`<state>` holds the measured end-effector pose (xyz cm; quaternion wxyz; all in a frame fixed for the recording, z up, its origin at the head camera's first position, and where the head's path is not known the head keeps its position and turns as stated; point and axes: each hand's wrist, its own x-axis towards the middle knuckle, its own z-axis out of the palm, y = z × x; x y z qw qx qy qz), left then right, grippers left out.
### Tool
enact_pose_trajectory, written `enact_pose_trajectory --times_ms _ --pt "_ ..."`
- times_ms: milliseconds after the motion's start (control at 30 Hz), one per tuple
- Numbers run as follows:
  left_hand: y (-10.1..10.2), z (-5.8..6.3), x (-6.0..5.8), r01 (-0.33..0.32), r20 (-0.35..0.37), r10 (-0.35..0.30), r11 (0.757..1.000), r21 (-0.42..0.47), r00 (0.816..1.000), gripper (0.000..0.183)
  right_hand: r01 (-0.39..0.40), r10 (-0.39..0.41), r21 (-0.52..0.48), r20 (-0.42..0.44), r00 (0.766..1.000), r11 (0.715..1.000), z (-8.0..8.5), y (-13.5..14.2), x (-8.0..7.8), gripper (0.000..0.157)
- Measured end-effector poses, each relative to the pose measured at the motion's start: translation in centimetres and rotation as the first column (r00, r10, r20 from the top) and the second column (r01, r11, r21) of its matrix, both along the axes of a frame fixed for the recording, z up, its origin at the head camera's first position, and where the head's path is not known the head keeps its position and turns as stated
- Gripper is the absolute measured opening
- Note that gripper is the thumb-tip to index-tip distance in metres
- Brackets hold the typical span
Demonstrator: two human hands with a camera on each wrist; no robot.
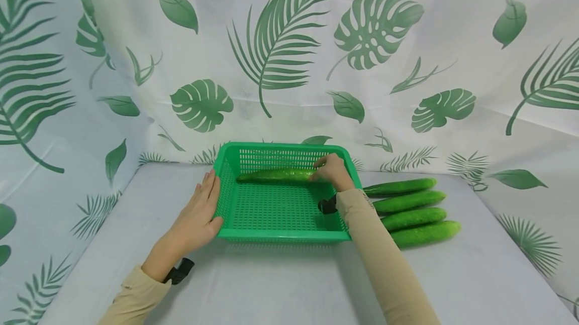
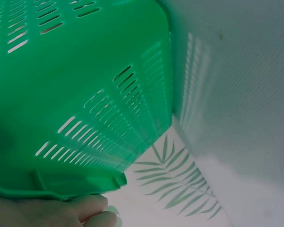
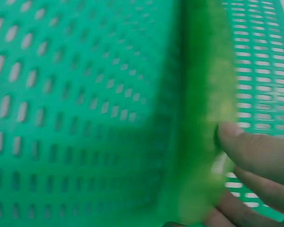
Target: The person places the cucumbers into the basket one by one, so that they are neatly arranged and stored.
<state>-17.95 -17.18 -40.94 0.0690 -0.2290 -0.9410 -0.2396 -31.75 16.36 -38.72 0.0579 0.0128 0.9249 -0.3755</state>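
A green plastic basket (image 1: 285, 235) with slotted walls stands on the table. Along its back wall, inside, lies a cucumber (image 1: 276, 176). My right hand (image 1: 333, 170) reaches in over the right side and holds the cucumber's right end; in the right wrist view the thumb (image 3: 255, 146) is against the blurred cucumber (image 3: 208, 94), with the other fingers curled below. My left hand (image 1: 197, 217) rests against the basket's left rim with its fingers straight. The left wrist view shows those fingers (image 2: 87, 208) along the rim, beside the slotted outer wall (image 2: 75, 42).
Several cucumbers (image 1: 422, 233) lie side by side on the table right of the basket, their left ends partly hidden by the right forearm and basket. A white cloth with green leaf prints (image 1: 289, 129) hangs behind and at both sides of the pale tabletop (image 1: 271, 285).
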Motion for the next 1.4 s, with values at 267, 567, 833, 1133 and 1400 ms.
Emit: enact_pose_trajectory --times_ms 267,567,833,1133,1400 --pt "-0.1 0.2 0.2 -0.003 -0.010 0.003 1.000 0.001 1.000 0.079 -0.040 0.003 -0.282 -0.131 0.991 0.958 3.8 0.8 1.8 0.039" --pt "0.1 0.0 -0.1 0.000 -0.007 0.000 1.000 0.008 1.000 0.079 -0.161 0.067 -0.241 -0.355 0.932 0.957 7.8 4.1 5.2 0.037" --pt "0.0 -0.2 -0.1 0.003 0.006 -0.004 1.000 0.009 1.000 0.078 -0.177 0.023 -0.192 -0.615 0.788 0.965 9.9 8.8 9.3 0.028" --pt "0.1 -0.2 -0.2 0.006 -0.002 -0.006 1.000 0.005 1.000 0.078 -0.043 -0.327 -0.518 -0.600 0.730 0.854 8.5 17.8 13.2 0.026" --pt "0.0 0.1 -0.1 0.009 0.008 -0.009 1.000 0.018 1.000 0.078 -0.001 -0.422 -0.717 -0.411 0.808 0.697 2.7 25.1 13.4 0.021"
